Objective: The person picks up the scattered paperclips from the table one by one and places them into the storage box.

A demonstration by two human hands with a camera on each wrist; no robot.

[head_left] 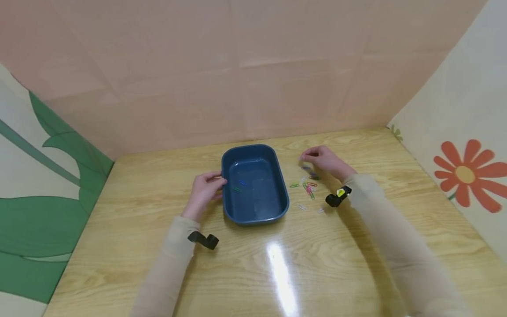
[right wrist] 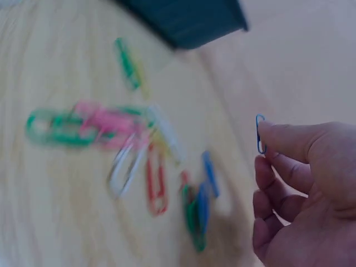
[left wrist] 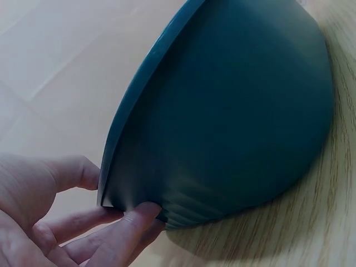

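A dark blue rectangular tray stands on the wooden table. At its left side, my left hand grips the rim, the thumb at the edge and the fingers below it in the left wrist view. Inside the tray lie a blue paper clip and a green paper clip. My right hand is raised to the right of the tray. Between its thumb and fingertip it pinches another blue paper clip. Under and beside that hand are several loose paper clips in green, pink, red, white and blue.
Wooden tabletop surrounds the tray. A pinkish sheet hangs along the table's back edge. Patterned panels stand at both sides, with green leaves on the left and a red flower on the right.
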